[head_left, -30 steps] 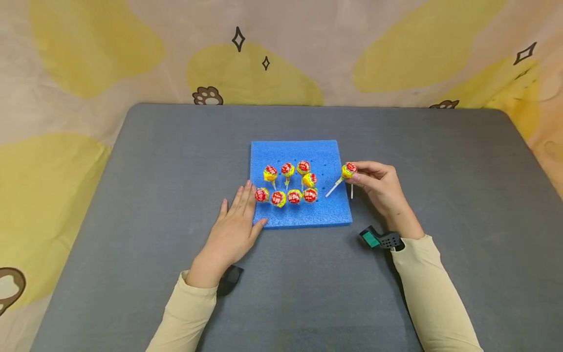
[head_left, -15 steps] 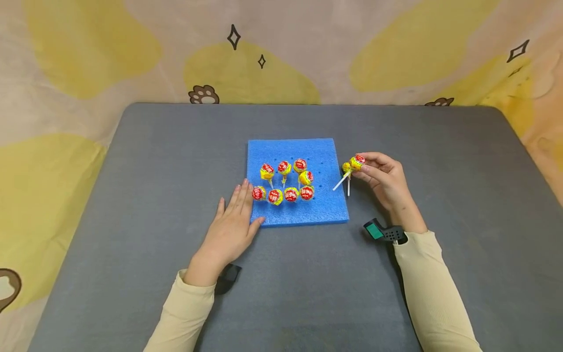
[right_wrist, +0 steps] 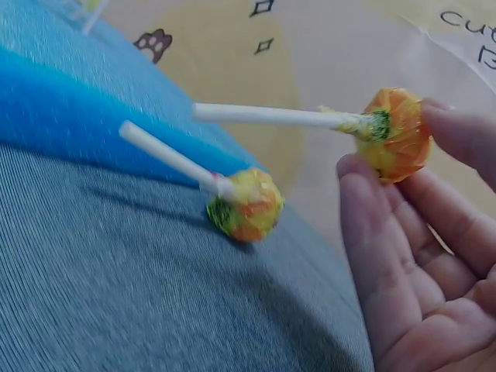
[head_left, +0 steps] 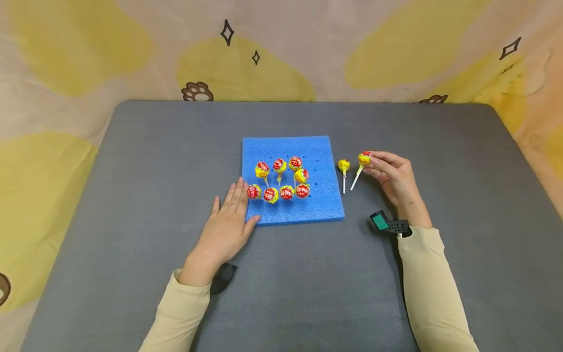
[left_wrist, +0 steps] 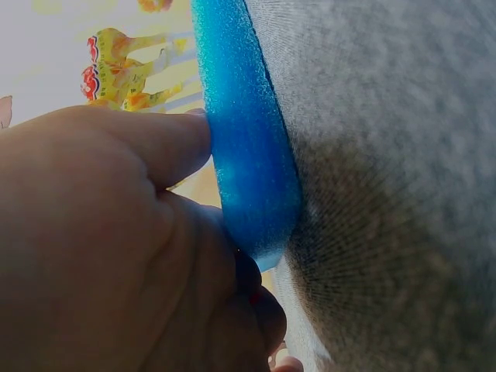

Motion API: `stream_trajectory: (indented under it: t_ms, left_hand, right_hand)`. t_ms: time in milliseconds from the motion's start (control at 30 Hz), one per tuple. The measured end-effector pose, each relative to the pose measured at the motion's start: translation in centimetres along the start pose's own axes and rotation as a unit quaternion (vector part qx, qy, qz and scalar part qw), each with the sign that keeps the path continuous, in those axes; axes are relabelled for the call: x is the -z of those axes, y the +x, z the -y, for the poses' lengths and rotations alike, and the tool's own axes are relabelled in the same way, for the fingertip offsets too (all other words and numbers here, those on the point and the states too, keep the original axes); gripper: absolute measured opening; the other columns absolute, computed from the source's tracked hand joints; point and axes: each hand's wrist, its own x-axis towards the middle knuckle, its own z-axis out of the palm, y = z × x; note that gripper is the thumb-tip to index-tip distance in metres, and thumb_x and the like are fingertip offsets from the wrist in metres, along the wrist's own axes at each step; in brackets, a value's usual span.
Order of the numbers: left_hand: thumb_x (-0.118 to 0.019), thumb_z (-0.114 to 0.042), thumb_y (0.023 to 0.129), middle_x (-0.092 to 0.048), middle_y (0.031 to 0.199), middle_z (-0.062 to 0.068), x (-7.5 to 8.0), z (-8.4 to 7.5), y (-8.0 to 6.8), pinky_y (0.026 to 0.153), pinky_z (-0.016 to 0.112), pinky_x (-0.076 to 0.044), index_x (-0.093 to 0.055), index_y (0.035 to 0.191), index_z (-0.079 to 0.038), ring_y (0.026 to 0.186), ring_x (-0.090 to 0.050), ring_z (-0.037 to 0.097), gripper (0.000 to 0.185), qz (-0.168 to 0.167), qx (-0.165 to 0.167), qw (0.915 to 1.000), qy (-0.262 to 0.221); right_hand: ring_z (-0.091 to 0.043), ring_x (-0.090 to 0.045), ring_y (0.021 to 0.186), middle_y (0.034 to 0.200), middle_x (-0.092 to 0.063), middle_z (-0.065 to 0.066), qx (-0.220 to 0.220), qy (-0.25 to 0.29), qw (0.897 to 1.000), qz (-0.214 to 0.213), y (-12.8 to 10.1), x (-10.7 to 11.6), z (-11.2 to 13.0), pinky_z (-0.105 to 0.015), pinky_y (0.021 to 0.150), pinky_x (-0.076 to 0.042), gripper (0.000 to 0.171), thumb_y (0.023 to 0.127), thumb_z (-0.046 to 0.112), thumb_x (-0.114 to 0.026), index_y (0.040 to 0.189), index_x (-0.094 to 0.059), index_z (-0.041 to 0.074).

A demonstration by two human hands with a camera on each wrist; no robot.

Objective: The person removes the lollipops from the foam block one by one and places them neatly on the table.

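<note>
A blue foam block (head_left: 299, 210) lies mid-table, and several wrapped lollipops (head_left: 287, 192) stand in it on their sticks. My left hand (head_left: 224, 230) rests flat along the block's left edge, its fingers straight; in the left wrist view the thumb (left_wrist: 174, 147) touches the foam. Off the block's right side, my right hand (head_left: 393, 178) pinches a lollipop (head_left: 364, 158) by its wrapped head, the stick slanting down and left. Another lollipop (head_left: 344, 167) lies on the table between the block and that hand. In the right wrist view the held lollipop (right_wrist: 395, 133) is raised above the lying one (right_wrist: 252, 205).
Small holes (head_left: 317, 160) dot the right and back parts of the foam. The grey table (head_left: 281, 283) extends around the block, with a patterned cloth (head_left: 325, 49) hanging behind its far edge.
My right hand has carried its lollipop rightward, away from the foam block, exposing the lollipop lying on the table. The left hand has stayed at the block's left edge.
</note>
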Motion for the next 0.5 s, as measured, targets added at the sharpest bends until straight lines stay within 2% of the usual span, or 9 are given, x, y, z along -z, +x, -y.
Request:
stream_trajectory:
  t_ms: [233, 400, 500]
  left_hand:
    - [-0.048, -0.038, 0.097, 0.0, 0.157, 0.014, 0.11, 0.11, -0.03, 0.111, 0.056, -0.004, -0.008, 0.15, 0.001, 0.143, -0.001, 0.031, 0.077, 0.003, -0.001, 1.0, 0.001]
    - [-0.048, -0.038, 0.097, 0.001, 0.157, 0.014, 0.1, 0.03, 0.04, 0.111, 0.056, -0.004, -0.007, 0.15, 0.001, 0.143, -0.001, 0.03, 0.077, 0.005, 0.002, 1.0, 0.001]
    - [-0.048, -0.038, 0.097, 0.002, 0.157, 0.014, 0.06, 0.03, 0.06, 0.111, 0.056, -0.004, -0.007, 0.15, 0.001, 0.143, -0.001, 0.03, 0.077, 0.005, 0.003, 1.0, 0.002]
  right_hand:
    - [-0.017, -0.068, 0.079, 0.093, -0.071, -0.008, -0.047, -0.071, 0.996, -0.008, 0.17, 0.81, -0.11, -0.027, 0.072, -0.055, 0.016, 0.087, -0.006, -0.062, 0.097, -0.073, -0.001]
    - [-0.015, -0.067, 0.082, 0.096, -0.071, -0.006, -0.055, -0.127, 0.99, -0.006, 0.28, 0.97, -0.12, -0.026, 0.074, -0.054, 0.016, 0.086, -0.001, -0.065, 0.1, -0.073, 0.0]
    - [-0.015, -0.067, 0.084, 0.098, -0.07, -0.006, -0.054, -0.139, 0.989, 0.001, 0.42, 1.01, -0.17, -0.025, 0.075, -0.054, 0.018, 0.087, -0.001, -0.065, 0.104, -0.071, -0.002]
